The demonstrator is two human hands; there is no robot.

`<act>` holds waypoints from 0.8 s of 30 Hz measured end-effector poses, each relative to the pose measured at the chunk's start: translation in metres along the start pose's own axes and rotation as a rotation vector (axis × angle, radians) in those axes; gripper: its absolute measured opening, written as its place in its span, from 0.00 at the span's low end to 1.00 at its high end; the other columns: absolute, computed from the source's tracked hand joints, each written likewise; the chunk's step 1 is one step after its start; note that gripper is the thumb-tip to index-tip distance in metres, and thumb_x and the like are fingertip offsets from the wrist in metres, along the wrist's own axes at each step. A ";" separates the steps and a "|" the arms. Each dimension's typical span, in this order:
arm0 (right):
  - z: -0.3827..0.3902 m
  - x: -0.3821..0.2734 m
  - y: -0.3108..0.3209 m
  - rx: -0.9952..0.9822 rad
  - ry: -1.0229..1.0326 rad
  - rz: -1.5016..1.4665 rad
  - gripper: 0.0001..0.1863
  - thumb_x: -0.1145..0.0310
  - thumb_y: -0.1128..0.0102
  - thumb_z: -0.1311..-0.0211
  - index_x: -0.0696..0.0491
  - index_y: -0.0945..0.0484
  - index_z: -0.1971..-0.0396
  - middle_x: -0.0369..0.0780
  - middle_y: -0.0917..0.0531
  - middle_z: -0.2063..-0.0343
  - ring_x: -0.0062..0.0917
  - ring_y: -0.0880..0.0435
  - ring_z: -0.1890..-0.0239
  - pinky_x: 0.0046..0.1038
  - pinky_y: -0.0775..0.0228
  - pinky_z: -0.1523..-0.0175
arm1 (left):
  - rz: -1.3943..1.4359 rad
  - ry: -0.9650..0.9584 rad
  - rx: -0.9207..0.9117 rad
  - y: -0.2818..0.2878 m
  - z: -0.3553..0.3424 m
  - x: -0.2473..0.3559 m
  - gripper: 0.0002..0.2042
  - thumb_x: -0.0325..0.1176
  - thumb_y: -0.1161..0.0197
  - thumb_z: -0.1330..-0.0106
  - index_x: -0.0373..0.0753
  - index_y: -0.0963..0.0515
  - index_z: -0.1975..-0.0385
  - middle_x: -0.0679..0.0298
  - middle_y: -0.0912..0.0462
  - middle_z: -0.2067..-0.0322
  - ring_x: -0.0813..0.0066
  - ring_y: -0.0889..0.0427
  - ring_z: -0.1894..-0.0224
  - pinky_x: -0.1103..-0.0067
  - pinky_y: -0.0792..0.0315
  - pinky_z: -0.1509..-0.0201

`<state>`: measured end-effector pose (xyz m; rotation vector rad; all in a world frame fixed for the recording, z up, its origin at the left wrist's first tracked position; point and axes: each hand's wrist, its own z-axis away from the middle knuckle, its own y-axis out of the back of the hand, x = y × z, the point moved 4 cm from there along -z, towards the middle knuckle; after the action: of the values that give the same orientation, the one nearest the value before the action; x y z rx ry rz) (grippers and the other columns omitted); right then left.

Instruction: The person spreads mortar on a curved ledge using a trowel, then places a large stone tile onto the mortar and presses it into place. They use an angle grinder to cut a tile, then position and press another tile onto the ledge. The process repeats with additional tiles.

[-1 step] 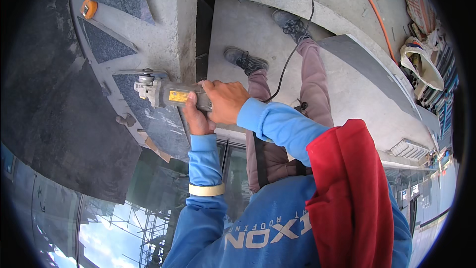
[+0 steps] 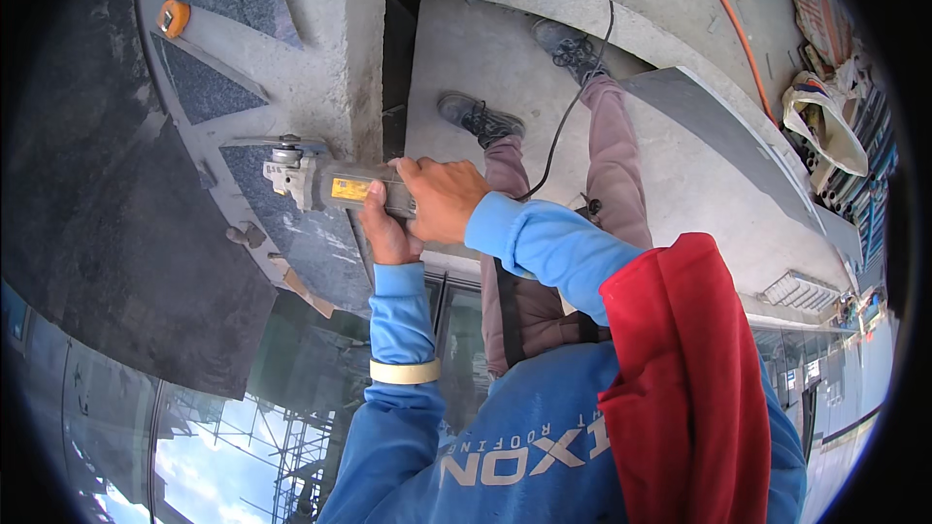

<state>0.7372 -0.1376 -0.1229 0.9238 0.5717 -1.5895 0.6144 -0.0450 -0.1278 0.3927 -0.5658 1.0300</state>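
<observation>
Angle grinder [image 2: 330, 184] on stone slab [image 2: 320, 252]; tape measure [image 2: 173, 17] far left; bag [image 2: 825, 126] far right.

I see open concrete floor [image 2: 524, 68] right of the angle grinder [image 2: 330, 186]; the black cord [image 2: 573, 107] trails across it. The concrete ledge [image 2: 320, 68] and dark stone slab [image 2: 126, 252] crowd its left.

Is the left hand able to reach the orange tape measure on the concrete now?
Probably not at once: the left hand grips the angle grinder with the right hand. The tape measure lies apart, beyond the grinder; nothing blocks the way.
</observation>
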 end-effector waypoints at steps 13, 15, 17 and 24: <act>-0.006 0.000 0.003 -0.009 0.002 0.000 0.35 0.67 0.31 0.54 0.60 0.29 0.42 0.53 0.14 0.60 0.47 0.11 0.59 0.46 0.21 0.54 | 0.048 -0.002 -0.022 -0.002 -0.006 0.000 0.25 0.48 0.41 0.28 0.32 0.26 0.43 0.55 0.18 0.50 0.65 0.16 0.50 0.69 0.21 0.44; -0.009 -0.001 0.001 -0.012 -0.003 -0.013 0.35 0.67 0.31 0.54 0.60 0.29 0.42 0.53 0.14 0.60 0.47 0.11 0.58 0.46 0.21 0.53 | -0.006 0.002 -0.032 0.002 -0.010 0.001 0.27 0.51 0.41 0.29 0.34 0.27 0.42 0.54 0.18 0.48 0.62 0.17 0.46 0.67 0.22 0.40; -0.011 -0.002 0.000 -0.015 -0.004 -0.014 0.35 0.67 0.31 0.53 0.60 0.29 0.42 0.53 0.14 0.60 0.47 0.12 0.58 0.46 0.22 0.51 | 0.003 0.010 -0.033 0.004 -0.012 0.002 0.27 0.51 0.41 0.29 0.35 0.27 0.42 0.54 0.18 0.48 0.62 0.17 0.46 0.67 0.22 0.40; -0.005 -0.001 0.001 -0.021 -0.003 -0.007 0.33 0.68 0.32 0.53 0.61 0.29 0.44 0.53 0.14 0.60 0.47 0.12 0.58 0.46 0.22 0.51 | 0.052 -0.029 -0.042 -0.004 -0.004 0.002 0.24 0.47 0.39 0.29 0.32 0.25 0.44 0.55 0.17 0.53 0.66 0.16 0.52 0.70 0.20 0.46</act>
<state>0.7400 -0.1331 -0.1247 0.9045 0.5899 -1.5881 0.6197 -0.0432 -0.1302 0.3578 -0.6260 1.0620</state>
